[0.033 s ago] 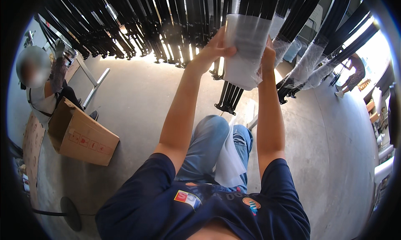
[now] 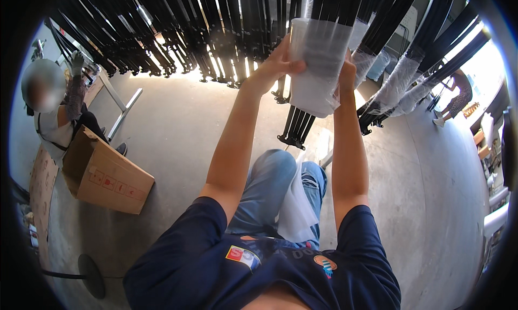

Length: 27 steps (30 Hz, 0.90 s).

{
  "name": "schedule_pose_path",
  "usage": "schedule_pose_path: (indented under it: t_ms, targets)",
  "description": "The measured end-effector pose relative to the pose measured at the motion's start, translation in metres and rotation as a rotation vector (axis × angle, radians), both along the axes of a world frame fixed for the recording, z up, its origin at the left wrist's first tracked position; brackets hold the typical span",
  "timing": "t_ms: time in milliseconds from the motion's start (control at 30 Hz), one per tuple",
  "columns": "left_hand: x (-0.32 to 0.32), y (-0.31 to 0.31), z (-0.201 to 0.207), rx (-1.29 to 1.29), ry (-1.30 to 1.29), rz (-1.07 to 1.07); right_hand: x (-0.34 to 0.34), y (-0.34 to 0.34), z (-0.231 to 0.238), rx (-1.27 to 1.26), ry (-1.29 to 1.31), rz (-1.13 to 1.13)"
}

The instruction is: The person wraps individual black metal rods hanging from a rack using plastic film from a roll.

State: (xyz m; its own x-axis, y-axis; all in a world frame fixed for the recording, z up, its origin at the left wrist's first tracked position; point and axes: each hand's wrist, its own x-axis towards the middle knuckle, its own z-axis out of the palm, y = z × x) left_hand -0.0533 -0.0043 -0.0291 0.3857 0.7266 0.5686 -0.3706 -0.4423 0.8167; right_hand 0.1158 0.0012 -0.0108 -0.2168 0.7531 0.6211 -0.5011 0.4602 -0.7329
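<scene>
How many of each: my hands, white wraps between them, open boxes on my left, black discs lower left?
Bare left hand and right hand: 2
Translucent white sheet wrap: 1
Open brown cardboard box: 1
Flat round black disc: 1
Total: 5

An open cardboard box [image 2: 116,178] with red printing on its side sits on the grey concrete floor [image 2: 410,202] at the left of the frame. Just behind it, at the left edge, a seated co-worker [image 2: 56,129] has an arm raised near a metal stand [image 2: 124,114]. A dark round disc [image 2: 91,276] shows at the lower left. Toward the upper right, another person [image 2: 461,89] bends forward; white rolls [image 2: 496,218] lie at the right edge.
</scene>
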Motion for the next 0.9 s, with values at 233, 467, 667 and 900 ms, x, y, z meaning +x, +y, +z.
schedule_pose_path:
  t_ms: [233, 467, 667, 900]
  targets:
    - [0.007, 0.015, -0.003, 0.139, -0.152, 0.043, -0.005, -0.020, -0.018, 0.021, -0.184, -0.605]
    - [0.018, 0.011, -0.002, 0.068, 0.003, 0.110, -0.009, -0.060, -0.010, 0.068, -0.301, -0.777]
    - [0.011, 0.024, -0.006, 0.073, 0.091, 0.132, 0.000, -0.071, 0.005, -0.025, -0.290, -0.623]
    - [-0.028, 0.031, -0.008, -0.034, -0.161, -0.239, 0.018, -0.065, 0.001, -0.062, -0.210, -0.600]
